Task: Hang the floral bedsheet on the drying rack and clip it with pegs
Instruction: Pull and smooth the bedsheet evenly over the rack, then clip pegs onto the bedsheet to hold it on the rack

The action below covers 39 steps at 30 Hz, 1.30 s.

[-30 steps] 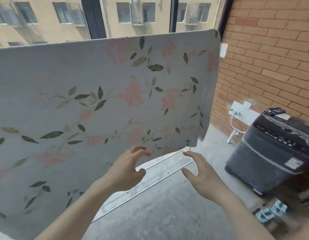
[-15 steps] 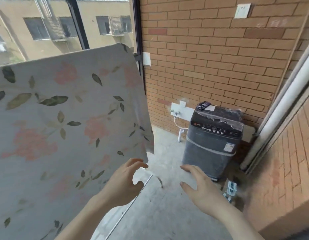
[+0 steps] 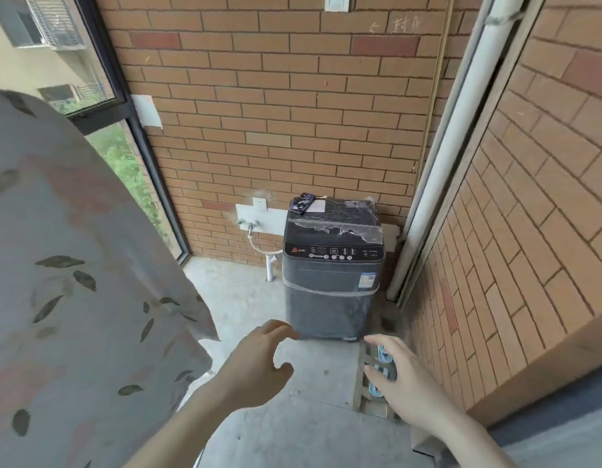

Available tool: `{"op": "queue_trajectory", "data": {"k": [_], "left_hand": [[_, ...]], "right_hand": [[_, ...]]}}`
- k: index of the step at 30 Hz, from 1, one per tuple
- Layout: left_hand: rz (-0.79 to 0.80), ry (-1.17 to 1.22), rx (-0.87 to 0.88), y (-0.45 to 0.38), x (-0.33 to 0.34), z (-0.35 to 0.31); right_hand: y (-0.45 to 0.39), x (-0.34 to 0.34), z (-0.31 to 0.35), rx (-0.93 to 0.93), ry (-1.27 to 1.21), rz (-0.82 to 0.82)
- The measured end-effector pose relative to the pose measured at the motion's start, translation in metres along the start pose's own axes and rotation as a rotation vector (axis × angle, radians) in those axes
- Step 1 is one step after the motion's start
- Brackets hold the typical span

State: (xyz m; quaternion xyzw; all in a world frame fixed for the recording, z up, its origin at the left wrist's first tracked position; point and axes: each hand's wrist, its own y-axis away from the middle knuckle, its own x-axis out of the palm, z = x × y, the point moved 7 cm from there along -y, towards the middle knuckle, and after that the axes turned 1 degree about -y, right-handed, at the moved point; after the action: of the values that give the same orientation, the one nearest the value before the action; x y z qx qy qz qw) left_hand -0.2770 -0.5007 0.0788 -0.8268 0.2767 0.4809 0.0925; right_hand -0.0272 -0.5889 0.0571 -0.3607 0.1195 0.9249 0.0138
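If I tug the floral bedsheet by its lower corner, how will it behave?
The floral bedsheet is probably floppy: it hangs in soft curves and its lower corner droops. It looks thin, so likely light and easily swung. Neither the left hand nor the right hand holds it.

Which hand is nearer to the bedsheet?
Left. The left hand hovers just right of the bedsheet; the right hand is farther right, above a crate.

floral bedsheet point(image 3: 73, 265), empty left hand point(image 3: 255, 366), right hand point(image 3: 404, 383)
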Motion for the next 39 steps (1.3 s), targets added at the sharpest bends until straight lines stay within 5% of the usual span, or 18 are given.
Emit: {"op": "queue_trajectory", "data": {"k": [7, 20, 28, 39], "left_hand": [[0.199, -0.026, 0.061, -0.123, 0.051, -0.028], [0.482, 0.012, -0.094, -0.33, 0.183, -0.062], [0.695, 0.009, -0.221, -0.412, 0.288, -0.041], [0.971, -0.088, -0.369, -0.498, 0.516, 0.069]], "right_hand": [[-0.06, -0.052, -0.091, 0.201, -0.091, -0.08], [-0.194, -0.108, -0.274, 0.49, -0.209, -0.049], [-0.248, -0.076, -0.352, 0.704, -0.312, -0.062], [-0.344, 0.002, -0.496, 0.877, -0.243, -0.04]]}}
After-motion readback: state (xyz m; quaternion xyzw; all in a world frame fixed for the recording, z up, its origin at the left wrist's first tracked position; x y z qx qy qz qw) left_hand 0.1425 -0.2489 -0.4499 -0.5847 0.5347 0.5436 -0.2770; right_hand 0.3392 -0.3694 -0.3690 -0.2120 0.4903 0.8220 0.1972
